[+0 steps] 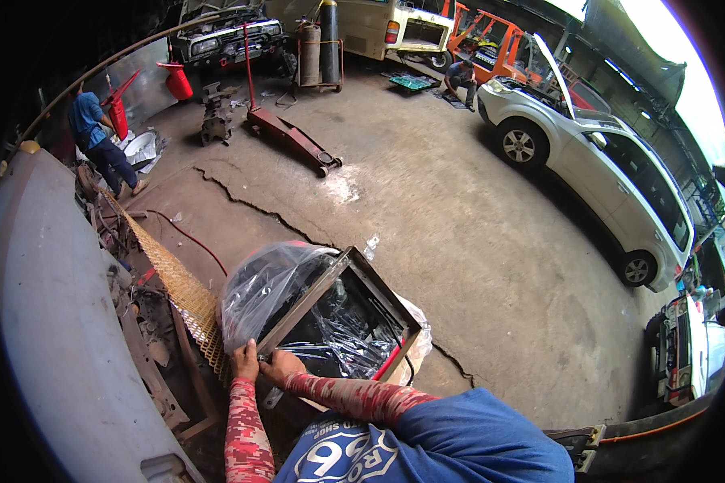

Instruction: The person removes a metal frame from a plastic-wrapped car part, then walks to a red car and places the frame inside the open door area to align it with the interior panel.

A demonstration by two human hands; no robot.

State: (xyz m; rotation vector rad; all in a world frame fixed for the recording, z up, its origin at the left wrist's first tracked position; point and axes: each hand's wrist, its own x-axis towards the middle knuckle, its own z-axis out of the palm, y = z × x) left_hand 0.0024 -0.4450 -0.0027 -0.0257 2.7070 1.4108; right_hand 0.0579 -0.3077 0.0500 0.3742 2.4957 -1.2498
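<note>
Though I can't tell what the left hand (246, 362) and right hand (283, 369) grip, fingers curled at the metal frame (308, 300) beside clear plastic (254, 291), a sideways shove could tear that sheet.

What the right hand (283, 368) grips seems hidden.

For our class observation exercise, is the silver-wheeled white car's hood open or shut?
Open: the hood stands raised steeply above the white car's front end.
</note>
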